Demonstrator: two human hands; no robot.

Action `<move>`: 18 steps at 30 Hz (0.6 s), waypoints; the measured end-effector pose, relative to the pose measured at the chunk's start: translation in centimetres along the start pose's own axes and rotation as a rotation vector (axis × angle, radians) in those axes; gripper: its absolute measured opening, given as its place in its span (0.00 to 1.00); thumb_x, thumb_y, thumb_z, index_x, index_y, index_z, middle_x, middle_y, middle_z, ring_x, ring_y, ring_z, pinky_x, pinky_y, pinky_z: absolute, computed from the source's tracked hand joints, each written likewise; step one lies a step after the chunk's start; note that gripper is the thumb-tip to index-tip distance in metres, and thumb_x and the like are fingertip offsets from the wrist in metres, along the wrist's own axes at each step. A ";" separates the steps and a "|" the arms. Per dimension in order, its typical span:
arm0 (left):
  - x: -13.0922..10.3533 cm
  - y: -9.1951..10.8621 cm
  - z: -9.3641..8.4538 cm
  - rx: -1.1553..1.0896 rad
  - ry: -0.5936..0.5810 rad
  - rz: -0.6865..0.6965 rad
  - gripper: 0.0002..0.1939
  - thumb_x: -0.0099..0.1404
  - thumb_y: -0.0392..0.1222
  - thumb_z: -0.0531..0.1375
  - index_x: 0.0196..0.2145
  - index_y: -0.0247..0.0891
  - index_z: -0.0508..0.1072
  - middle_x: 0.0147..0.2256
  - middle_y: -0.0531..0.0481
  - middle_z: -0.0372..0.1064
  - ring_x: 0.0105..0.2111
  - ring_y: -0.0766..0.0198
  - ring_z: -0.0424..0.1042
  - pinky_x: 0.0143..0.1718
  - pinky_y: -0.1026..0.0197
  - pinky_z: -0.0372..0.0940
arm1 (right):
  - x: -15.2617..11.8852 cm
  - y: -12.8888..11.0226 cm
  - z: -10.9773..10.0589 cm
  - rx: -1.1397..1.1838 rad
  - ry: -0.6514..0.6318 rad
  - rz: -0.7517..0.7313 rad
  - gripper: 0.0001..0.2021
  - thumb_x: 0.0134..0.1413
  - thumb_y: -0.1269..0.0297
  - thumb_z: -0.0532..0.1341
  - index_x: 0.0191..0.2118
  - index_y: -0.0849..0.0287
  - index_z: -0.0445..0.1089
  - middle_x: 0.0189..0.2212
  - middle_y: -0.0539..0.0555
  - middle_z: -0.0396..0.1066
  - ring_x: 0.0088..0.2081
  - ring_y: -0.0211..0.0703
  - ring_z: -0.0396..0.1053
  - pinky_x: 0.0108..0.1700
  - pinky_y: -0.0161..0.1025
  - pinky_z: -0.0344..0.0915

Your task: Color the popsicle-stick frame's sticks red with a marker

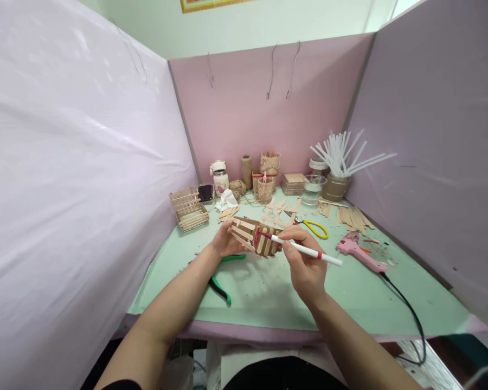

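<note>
My left hand (pixel 224 241) holds up a small craft-stick model (pixel 250 228) by its left end, fingers closed round it. Its pale sticks sit over a brown base, with one crosspiece coloured dark pink. My right hand (pixel 307 265) pinches a white brush pen (pixel 309 250) with a red band. Its dark-red tip is at the pink crosspiece; whether it touches is too small to tell. Under the model and my left forearm lie green-and-black handled pliers (pixel 219 290), partly hidden.
At right lies a pink glue gun (pixel 360 253) with a black cord trailing off the front edge. Yellow-handled pliers (pixel 317 228) and loose craft sticks (pixel 353 218) lie behind. A water cup (pixel 313 190), twine ball (pixel 238 187) and stick basket (pixel 189 211) stand at the back.
</note>
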State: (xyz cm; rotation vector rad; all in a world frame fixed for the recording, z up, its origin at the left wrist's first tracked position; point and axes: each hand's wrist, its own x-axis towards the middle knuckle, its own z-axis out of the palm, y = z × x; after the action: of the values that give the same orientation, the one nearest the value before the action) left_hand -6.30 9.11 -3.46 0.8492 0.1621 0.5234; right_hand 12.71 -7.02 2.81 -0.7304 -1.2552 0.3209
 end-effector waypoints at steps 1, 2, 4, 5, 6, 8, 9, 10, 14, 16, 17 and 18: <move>0.0 0.0 0.0 0.006 0.000 0.003 0.34 0.59 0.59 0.63 0.57 0.34 0.73 0.51 0.39 0.77 0.50 0.46 0.75 0.57 0.42 0.62 | 0.0 0.0 0.0 0.002 0.000 0.000 0.05 0.63 0.66 0.60 0.37 0.54 0.73 0.32 0.52 0.73 0.37 0.45 0.71 0.39 0.43 0.66; 0.0 0.0 0.0 0.010 0.001 0.007 0.34 0.59 0.58 0.62 0.57 0.34 0.72 0.51 0.39 0.77 0.51 0.46 0.75 0.57 0.42 0.61 | 0.0 0.0 0.0 0.006 -0.002 -0.003 0.05 0.63 0.66 0.60 0.37 0.54 0.73 0.32 0.52 0.73 0.37 0.44 0.71 0.39 0.43 0.66; 0.0 0.0 0.0 0.018 0.002 0.015 0.34 0.60 0.59 0.61 0.57 0.34 0.72 0.52 0.38 0.76 0.52 0.44 0.74 0.57 0.41 0.61 | -0.1 0.0 -0.1 0.015 -0.006 -0.006 0.05 0.63 0.66 0.60 0.37 0.54 0.73 0.31 0.51 0.73 0.36 0.44 0.71 0.39 0.43 0.66; 0.0 0.0 0.0 0.020 0.003 0.017 0.34 0.60 0.59 0.61 0.57 0.34 0.72 0.52 0.38 0.76 0.52 0.44 0.74 0.57 0.41 0.61 | -0.1 0.1 -0.1 0.018 -0.007 -0.006 0.05 0.62 0.66 0.60 0.36 0.54 0.73 0.31 0.51 0.73 0.36 0.44 0.71 0.39 0.43 0.66; 0.0 0.0 0.0 0.023 0.003 0.018 0.34 0.60 0.59 0.61 0.57 0.34 0.72 0.51 0.38 0.76 0.52 0.44 0.74 0.57 0.41 0.61 | -0.1 0.1 -0.1 0.020 -0.005 -0.005 0.05 0.62 0.66 0.60 0.36 0.54 0.73 0.31 0.51 0.73 0.36 0.44 0.71 0.39 0.43 0.66; 0.1 -0.1 0.0 0.030 -0.002 0.020 0.35 0.60 0.60 0.61 0.57 0.33 0.72 0.50 0.38 0.77 0.51 0.44 0.74 0.57 0.41 0.61 | -0.2 0.2 -0.1 0.014 0.001 0.001 0.05 0.62 0.66 0.60 0.36 0.54 0.73 0.31 0.51 0.73 0.37 0.44 0.71 0.39 0.43 0.66; 0.1 -0.1 0.0 0.033 -0.004 0.021 0.35 0.60 0.60 0.61 0.57 0.33 0.72 0.50 0.38 0.77 0.50 0.45 0.75 0.57 0.41 0.60 | -0.2 0.2 -0.1 0.012 0.003 0.003 0.05 0.62 0.66 0.60 0.37 0.54 0.73 0.31 0.51 0.73 0.37 0.44 0.71 0.39 0.43 0.66; 0.1 -0.1 0.0 0.034 -0.004 0.018 0.35 0.60 0.60 0.61 0.57 0.33 0.72 0.50 0.38 0.77 0.50 0.45 0.75 0.57 0.41 0.60 | -0.2 0.2 -0.1 0.011 0.004 0.005 0.05 0.62 0.66 0.60 0.37 0.54 0.73 0.32 0.51 0.73 0.37 0.44 0.71 0.39 0.43 0.66; 0.0 -0.1 -0.1 0.034 0.004 0.019 0.35 0.60 0.60 0.61 0.57 0.33 0.72 0.49 0.38 0.77 0.50 0.45 0.75 0.57 0.42 0.61 | -0.1 0.2 -0.1 0.017 0.013 0.006 0.05 0.62 0.66 0.60 0.37 0.53 0.73 0.32 0.51 0.73 0.37 0.44 0.71 0.39 0.43 0.65; 0.0 0.0 -0.2 0.032 0.010 0.019 0.34 0.61 0.59 0.60 0.57 0.34 0.72 0.50 0.38 0.77 0.52 0.44 0.74 0.57 0.42 0.61 | -0.1 0.2 -0.1 0.013 0.017 0.006 0.05 0.62 0.66 0.60 0.37 0.53 0.73 0.32 0.51 0.73 0.37 0.44 0.71 0.38 0.42 0.65; -0.1 0.0 -0.2 0.029 0.013 0.016 0.33 0.61 0.59 0.60 0.57 0.34 0.72 0.50 0.37 0.77 0.53 0.43 0.74 0.56 0.41 0.61 | -0.2 0.2 -0.1 0.012 0.016 0.007 0.05 0.62 0.66 0.60 0.37 0.53 0.73 0.32 0.51 0.73 0.37 0.44 0.71 0.39 0.42 0.65; -0.1 0.0 -0.2 0.024 0.015 0.010 0.33 0.61 0.59 0.60 0.57 0.34 0.72 0.51 0.37 0.76 0.53 0.43 0.73 0.56 0.41 0.61 | -0.2 0.2 -0.1 0.012 0.016 0.006 0.05 0.62 0.66 0.60 0.37 0.53 0.73 0.32 0.51 0.73 0.37 0.44 0.71 0.39 0.42 0.65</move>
State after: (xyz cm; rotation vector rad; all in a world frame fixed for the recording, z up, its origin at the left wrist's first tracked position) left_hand -6.43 9.21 -3.65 0.8699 0.1786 0.5385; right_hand 12.76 -7.01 2.57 -0.7254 -1.2353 0.3265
